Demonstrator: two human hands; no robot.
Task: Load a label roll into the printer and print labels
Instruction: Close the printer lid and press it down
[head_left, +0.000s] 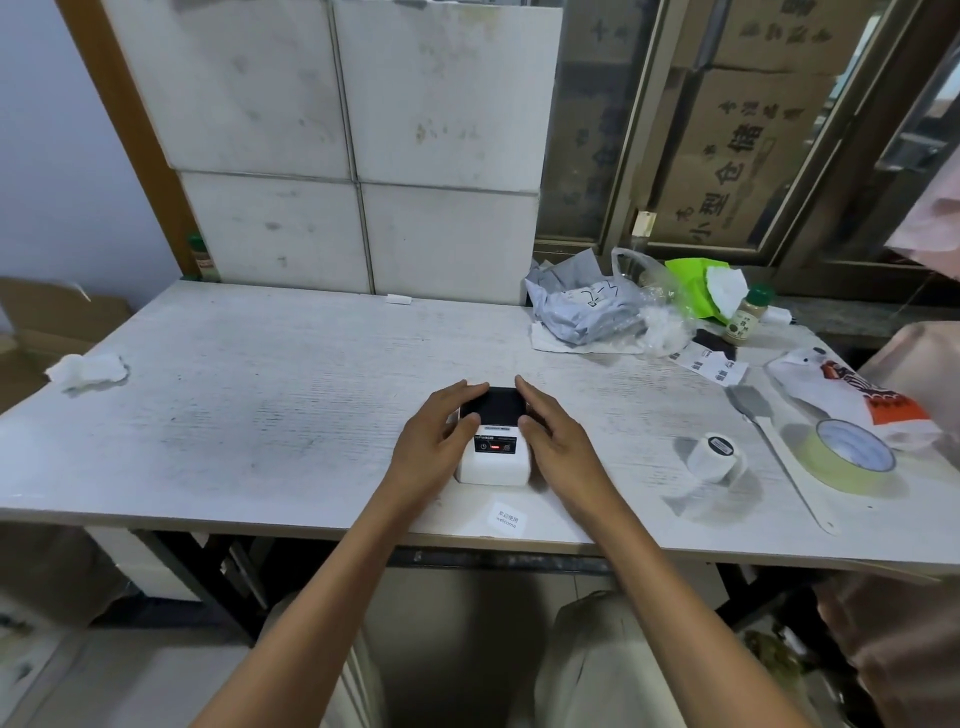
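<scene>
The printer (495, 447) sat just below the centre of the frame, near the front edge of the tabletop (260, 405). It was a small white box with rounded corners, its dark lid shut flat across the far half of its top. Below the lid ran a black control strip with a round power mark and a small red light showing. A printed label (506, 517), white with "welcome" on it, lay flat on the tabletop just in front of the printer, toward the lower edge. The label roll (712, 456) stood well apart at the right of the frame, a short white cylinder tipped back, with a dark printed patch on its upper end.
</scene>
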